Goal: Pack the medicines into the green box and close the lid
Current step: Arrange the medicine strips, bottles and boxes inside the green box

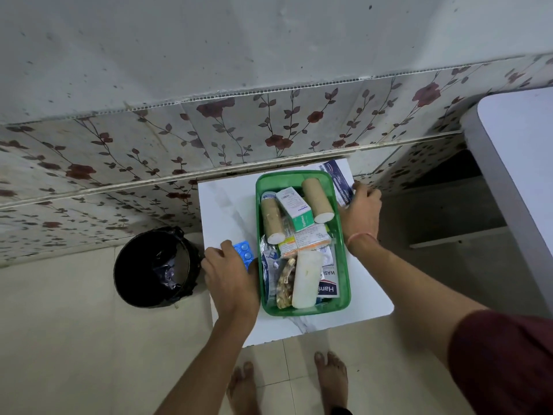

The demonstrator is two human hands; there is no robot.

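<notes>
The green box (343, 259) stands without a lid on a small white table (223, 205). Inside lie two brown bandage rolls, a green-and-white carton (294, 208), foil strips, a white roll (306, 277) and plaster packs. My left hand (230, 280) rests at the box's left side, fingers closed on a blue blister pack (243, 250) lying on the table. My right hand (360, 209) is at the box's right rim, gripping a blue-and-white flat pack (338, 178) that leans beyond the far right corner. No lid is in view.
A black bin (155, 266) with a dark liner stands on the floor left of the table. A floral tiled wall runs behind. A white counter edge (514, 163) is at the right. My bare feet are below the table's near edge.
</notes>
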